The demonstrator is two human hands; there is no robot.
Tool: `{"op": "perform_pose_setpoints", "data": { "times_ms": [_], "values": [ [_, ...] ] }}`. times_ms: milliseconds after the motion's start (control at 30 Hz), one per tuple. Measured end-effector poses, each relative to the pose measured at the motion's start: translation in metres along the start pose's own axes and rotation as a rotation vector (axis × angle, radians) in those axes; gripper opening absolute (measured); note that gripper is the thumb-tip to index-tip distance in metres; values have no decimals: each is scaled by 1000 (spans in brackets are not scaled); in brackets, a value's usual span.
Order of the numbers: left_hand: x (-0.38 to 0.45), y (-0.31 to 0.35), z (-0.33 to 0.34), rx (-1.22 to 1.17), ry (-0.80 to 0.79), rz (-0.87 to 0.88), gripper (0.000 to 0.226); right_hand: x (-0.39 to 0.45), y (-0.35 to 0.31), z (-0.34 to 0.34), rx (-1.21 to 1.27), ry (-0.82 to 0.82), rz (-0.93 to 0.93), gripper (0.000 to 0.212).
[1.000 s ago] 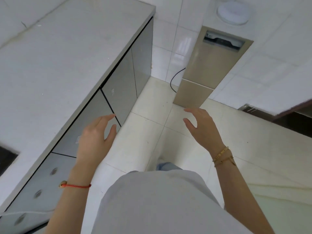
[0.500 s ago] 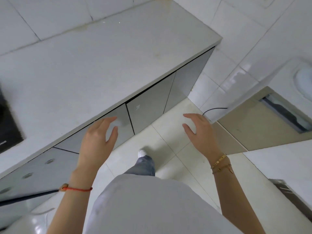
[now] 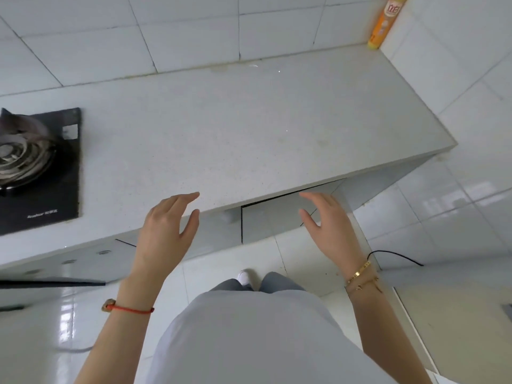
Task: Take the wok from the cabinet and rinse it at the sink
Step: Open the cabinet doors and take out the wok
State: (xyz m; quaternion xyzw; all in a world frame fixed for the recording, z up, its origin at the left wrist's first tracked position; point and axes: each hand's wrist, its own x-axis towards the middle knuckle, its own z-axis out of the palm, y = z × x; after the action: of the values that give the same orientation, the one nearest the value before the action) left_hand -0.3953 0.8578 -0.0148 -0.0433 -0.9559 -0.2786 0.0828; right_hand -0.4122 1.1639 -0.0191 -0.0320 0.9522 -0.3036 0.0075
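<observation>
Left hand [image 3: 163,234] and right hand [image 3: 331,231], mid-frame, fingers relaxed and empty, hover before the closed cabinet [image 3: 277,217] under the table [image 3: 235,128].

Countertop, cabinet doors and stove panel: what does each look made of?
Countertop: pale, finely speckled, matte slab with a thick square edge, probably engineered stone or quartz.
Cabinet doors: flat grey panels with a soft sheen and thin dark gaps between them; painted metal, glass or laminate, cannot tell which.
Stove panel: flat black surface with printed lettering, likely tempered glass; its burner ring looks like greyed metal.
</observation>
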Motion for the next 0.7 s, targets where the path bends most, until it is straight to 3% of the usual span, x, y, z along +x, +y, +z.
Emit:
{"op": "perform_pose_setpoints", "data": {
  "times_ms": [400,700],
  "values": [
    [-38,46,28,37,162,-311,32,68,31,-17,11,-239,-277,34],
    [-53,81,70,14,276,-445,31,78,69,-18,5,-292,-378,35]
  ]
}}
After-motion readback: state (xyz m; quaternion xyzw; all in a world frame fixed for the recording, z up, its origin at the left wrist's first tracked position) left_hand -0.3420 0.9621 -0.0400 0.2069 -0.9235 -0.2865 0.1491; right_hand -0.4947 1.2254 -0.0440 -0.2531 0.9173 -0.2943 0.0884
